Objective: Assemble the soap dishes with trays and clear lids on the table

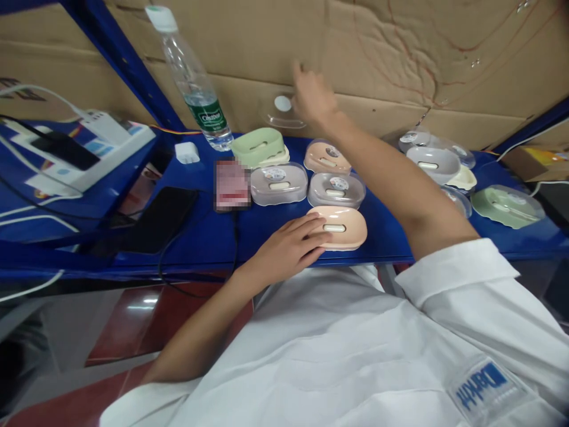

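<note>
My left hand (291, 246) rests with its fingers spread over the left end of a peach soap box (349, 222) at the front edge of the blue shelf. This box shows no clear lid on it. Farther back, my right hand (315, 98), slightly blurred, is at the side of a clear plastic lid (284, 118) with a round white sticker and appears to grip its edge. One index finger points up. Between the hands are two lidded grey soap boxes (278, 188), a lidded peach one (326, 155) and a green one (258, 145).
A water bottle (207, 112) stands at the back left, near a white charger cube (186, 153). A pixelated phone-like item (232, 185), a black phone (162, 213) and cables lie left. More soap boxes (509, 206) and clear lids sit right. Cardboard (267, 41) backs the shelf.
</note>
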`<state>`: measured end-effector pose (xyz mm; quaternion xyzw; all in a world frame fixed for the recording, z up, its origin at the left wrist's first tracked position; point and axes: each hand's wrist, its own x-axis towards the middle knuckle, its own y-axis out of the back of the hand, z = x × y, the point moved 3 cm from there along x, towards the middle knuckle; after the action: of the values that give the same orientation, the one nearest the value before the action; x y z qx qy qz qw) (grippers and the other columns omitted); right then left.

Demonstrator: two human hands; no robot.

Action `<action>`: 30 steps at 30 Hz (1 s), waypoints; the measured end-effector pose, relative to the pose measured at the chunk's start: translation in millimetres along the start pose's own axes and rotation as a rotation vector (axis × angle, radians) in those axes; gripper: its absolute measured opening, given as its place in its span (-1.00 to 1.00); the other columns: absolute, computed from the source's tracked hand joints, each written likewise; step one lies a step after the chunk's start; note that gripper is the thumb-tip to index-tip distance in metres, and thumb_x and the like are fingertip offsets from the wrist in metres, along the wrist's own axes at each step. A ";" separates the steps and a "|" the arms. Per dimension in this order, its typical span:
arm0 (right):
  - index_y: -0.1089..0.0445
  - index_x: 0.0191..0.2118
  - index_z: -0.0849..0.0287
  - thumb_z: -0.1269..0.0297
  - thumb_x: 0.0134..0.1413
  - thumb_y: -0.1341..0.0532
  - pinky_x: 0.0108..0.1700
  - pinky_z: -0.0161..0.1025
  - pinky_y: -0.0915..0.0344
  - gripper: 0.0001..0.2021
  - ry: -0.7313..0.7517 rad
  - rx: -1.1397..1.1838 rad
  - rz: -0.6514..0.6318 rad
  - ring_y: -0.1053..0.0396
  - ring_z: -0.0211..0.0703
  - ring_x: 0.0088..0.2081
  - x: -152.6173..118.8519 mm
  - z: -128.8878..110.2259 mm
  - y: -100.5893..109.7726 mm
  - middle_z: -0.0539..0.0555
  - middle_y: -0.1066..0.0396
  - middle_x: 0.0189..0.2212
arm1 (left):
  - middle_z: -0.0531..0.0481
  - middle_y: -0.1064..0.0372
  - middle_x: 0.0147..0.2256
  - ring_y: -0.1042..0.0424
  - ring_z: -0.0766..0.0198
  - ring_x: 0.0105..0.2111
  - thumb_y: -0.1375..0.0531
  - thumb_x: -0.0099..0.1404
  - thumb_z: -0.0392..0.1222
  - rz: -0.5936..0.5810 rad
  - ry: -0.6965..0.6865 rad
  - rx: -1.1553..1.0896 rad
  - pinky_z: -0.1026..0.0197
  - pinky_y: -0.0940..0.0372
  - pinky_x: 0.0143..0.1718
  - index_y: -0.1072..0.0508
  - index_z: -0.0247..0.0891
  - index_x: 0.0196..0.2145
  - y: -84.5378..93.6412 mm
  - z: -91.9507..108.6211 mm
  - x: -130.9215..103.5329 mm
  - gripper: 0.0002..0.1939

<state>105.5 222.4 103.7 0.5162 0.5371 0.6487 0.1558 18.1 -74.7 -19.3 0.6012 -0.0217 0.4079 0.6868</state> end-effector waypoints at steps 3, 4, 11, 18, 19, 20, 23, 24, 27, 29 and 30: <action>-0.20 0.35 0.66 0.59 0.36 -0.23 0.25 0.14 -0.43 -0.49 -0.145 -0.102 -0.029 -0.51 0.22 0.24 -38.7 15.3 53.6 0.40 -0.51 0.18 | -0.25 -0.48 0.33 -0.39 -0.08 0.44 -0.24 0.60 -0.22 0.013 0.011 -0.015 -0.23 -0.42 0.42 -0.56 -0.17 0.24 -0.2 -1.1 -0.2 -0.68; -0.26 0.31 0.61 0.60 0.34 -0.21 0.25 0.16 -0.44 -0.53 -0.153 -0.118 -0.019 -0.53 0.24 0.22 -58.6 18.0 71.3 0.40 -0.54 0.16 | -0.25 -0.49 0.32 -0.40 -0.08 0.43 -0.24 0.60 -0.22 0.021 0.010 -0.015 -0.22 -0.42 0.42 -0.56 -0.17 0.24 0.3 -1.0 -0.1 -0.68; -0.52 0.23 0.07 0.27 0.58 -0.09 0.11 -0.04 -0.55 -0.67 0.053 0.041 0.294 -0.55 0.00 0.02 -265.0 13.8 127.2 0.17 -0.53 -0.01 | -0.19 -0.58 0.10 -0.57 0.00 0.23 -0.25 0.48 -0.35 0.074 -0.032 -0.034 -0.08 -0.51 0.29 -0.54 -0.20 0.03 8.0 6.8 2.5 -0.79; -0.59 0.10 -0.34 0.21 0.49 -0.21 0.02 0.08 -0.59 -0.72 0.005 0.064 0.463 -0.61 0.09 -0.10 -372.2 11.9 95.4 0.05 -0.53 -0.20 | -0.29 -0.42 0.17 -0.56 0.01 0.15 -0.30 0.47 -0.27 0.136 0.028 -0.034 0.00 -0.57 0.11 -0.40 -0.19 0.12 10.8 4.9 -1.6 -0.69; -0.59 0.12 -0.34 0.23 0.47 -0.24 0.04 0.10 -0.60 -0.71 0.026 0.076 0.486 -0.62 0.10 -0.07 -373.4 11.0 92.9 0.05 -0.56 -0.17 | -0.27 -0.42 0.17 -0.56 0.02 0.14 -0.30 0.47 -0.27 0.142 0.031 -0.038 -0.01 -0.57 0.11 -0.38 -0.17 0.13 10.6 4.1 -2.3 -0.67; -0.58 0.15 -0.33 0.26 0.45 -0.26 0.07 0.12 -0.60 -0.68 0.067 0.112 0.479 -0.62 0.10 -0.03 -372.6 9.8 90.9 0.04 -0.58 -0.12 | -0.26 -0.41 0.18 -0.56 0.02 0.13 -0.31 0.47 -0.25 0.147 0.034 -0.035 -0.03 -0.56 0.12 -0.37 -0.16 0.14 10.4 3.3 -2.7 -0.65; -0.57 0.21 -0.22 0.32 0.43 -0.31 0.16 0.14 -0.59 -0.65 0.206 0.280 0.320 -0.61 0.12 0.14 -365.5 5.0 87.9 0.06 -0.62 0.05 | -0.29 -0.37 0.22 -0.52 -0.03 0.19 -0.37 0.48 -0.15 0.177 0.069 -0.017 -0.11 -0.54 0.18 -0.32 -0.15 0.20 10.1 0.7 -3.4 -0.56; -0.57 0.21 -0.17 0.31 0.43 -0.33 0.20 0.16 -0.58 -0.66 0.214 0.315 0.253 -0.59 0.14 0.18 -363.3 4.2 87.5 0.09 -0.62 0.10 | -0.29 -0.35 0.24 -0.50 -0.05 0.23 -0.38 0.48 -0.11 0.176 0.088 -0.014 -0.14 -0.53 0.21 -0.31 -0.14 0.22 9.7 -0.2 -3.3 -0.53; -0.56 0.25 -0.05 0.12 0.41 -0.40 0.35 0.24 -0.49 -0.63 0.169 0.372 0.091 -0.49 0.22 0.34 -359.0 4.0 86.7 0.18 -0.55 0.26 | -0.32 -0.28 0.32 -0.41 -0.13 0.33 -0.35 0.53 0.00 0.108 0.146 -0.015 -0.24 -0.45 0.32 -0.29 -0.14 0.30 7.4 -1.9 -2.8 -0.48; -0.53 0.30 -0.01 0.05 0.41 -0.40 0.41 0.26 -0.43 -0.57 0.165 0.398 0.029 -0.40 0.24 0.42 -358.3 3.8 85.5 0.22 -0.47 0.35 | -0.34 -0.22 0.38 -0.35 -0.18 0.40 -0.28 0.58 0.02 0.066 0.178 -0.026 -0.30 -0.38 0.38 -0.30 -0.15 0.32 6.7 -2.5 -2.3 -0.52; -0.52 0.32 0.00 0.06 0.43 -0.39 0.43 0.27 -0.41 -0.56 0.174 0.407 0.019 -0.37 0.23 0.44 -358.3 3.6 84.8 0.22 -0.45 0.37 | -0.34 -0.20 0.41 -0.31 -0.19 0.43 -0.25 0.60 0.02 0.057 0.194 -0.038 -0.32 -0.35 0.41 -0.31 -0.15 0.33 6.9 -2.7 -2.0 -0.53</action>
<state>288.4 -78.5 -4.0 0.4841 0.6635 0.5704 -0.0046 11.5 -73.9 -15.5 0.5448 0.0203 0.4831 0.6851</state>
